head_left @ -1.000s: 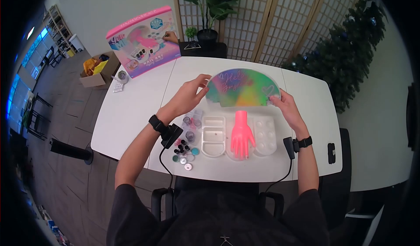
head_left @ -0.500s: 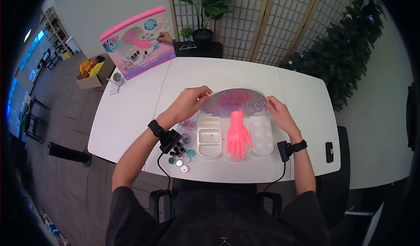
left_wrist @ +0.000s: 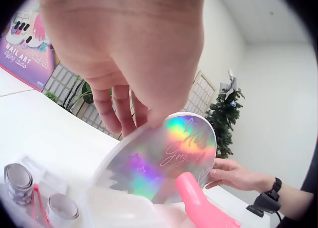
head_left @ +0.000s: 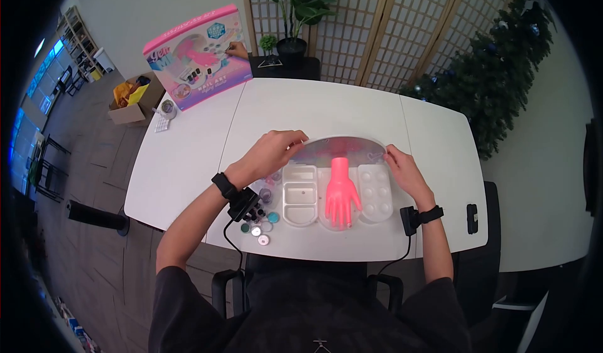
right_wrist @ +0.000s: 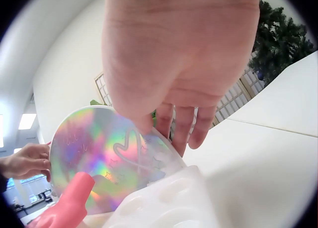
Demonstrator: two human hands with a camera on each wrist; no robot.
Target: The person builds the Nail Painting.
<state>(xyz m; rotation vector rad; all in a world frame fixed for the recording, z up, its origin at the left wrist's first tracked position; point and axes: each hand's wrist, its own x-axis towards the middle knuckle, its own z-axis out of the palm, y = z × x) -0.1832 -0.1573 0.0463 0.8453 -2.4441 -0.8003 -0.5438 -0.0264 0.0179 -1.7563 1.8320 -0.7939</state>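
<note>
A semicircular iridescent board [head_left: 313, 151] with script lettering and a heart stands upright at the back of a white base. My left hand [head_left: 271, 154] pinches its upper left edge between thumb and fingers. On the opposite edge, my right hand [head_left: 408, 172] pinches the board near the heart. In front of it lies a pink model hand [head_left: 341, 193], fingers toward me. A white three-compartment tray [head_left: 308, 196] is on its left, and a white palette [head_left: 375, 193] with round wells on its right. The right wrist view shows the board [right_wrist: 99, 153] close behind the palette.
Small bottles with black caps [head_left: 254, 215] and several round pots [head_left: 264, 240] stand left of the tray. Patterned rolls [left_wrist: 63, 208] and pink tweezers [left_wrist: 39, 205] lie near them. A nail art box [head_left: 201, 58] stands at the back left; a black object [head_left: 472, 219] lies far right.
Both hands have brought the board down and toward the base, from a raised tilt to standing upright behind the pink model hand. Both still grip its edges.
</note>
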